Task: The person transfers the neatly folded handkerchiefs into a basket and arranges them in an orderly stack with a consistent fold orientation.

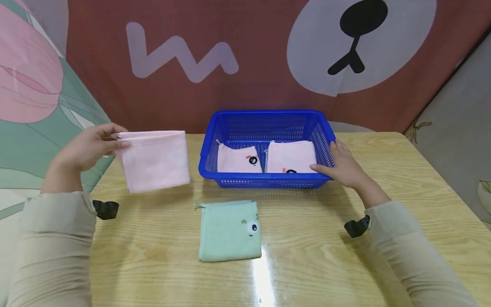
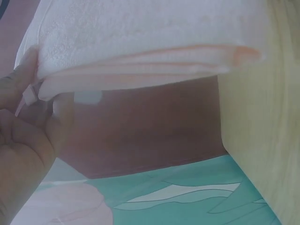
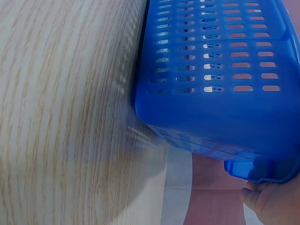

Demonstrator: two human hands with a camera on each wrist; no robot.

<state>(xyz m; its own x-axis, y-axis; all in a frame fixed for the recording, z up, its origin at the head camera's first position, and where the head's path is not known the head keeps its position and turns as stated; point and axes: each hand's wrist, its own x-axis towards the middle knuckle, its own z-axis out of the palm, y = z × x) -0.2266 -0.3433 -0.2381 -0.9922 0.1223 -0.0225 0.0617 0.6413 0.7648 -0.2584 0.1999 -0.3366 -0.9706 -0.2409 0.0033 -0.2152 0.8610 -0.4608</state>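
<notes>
My left hand (image 1: 86, 147) pinches a folded pink towel (image 1: 157, 162) by its left upper corner, thumb in front and fingers behind. The towel hangs over the table's left side, its folded layers showing in the left wrist view. A blue plastic basket (image 1: 268, 183) stands at the back middle of the table. At its right front corner, my right hand (image 1: 347, 166) grips the rim, thumb reaching over toward the inside. Within the basket lie two more folded pink towels, one on the left (image 1: 235, 160) and one on the right (image 1: 289, 155), each with an embroidered eye.
In front of the basket, a folded green towel (image 1: 230, 232) with an embroidered eye lies flat on the wooden table (image 1: 326, 264). A printed cloth backdrop (image 1: 184, 98) rises directly behind the table. Black wrist devices sit at both sleeves.
</notes>
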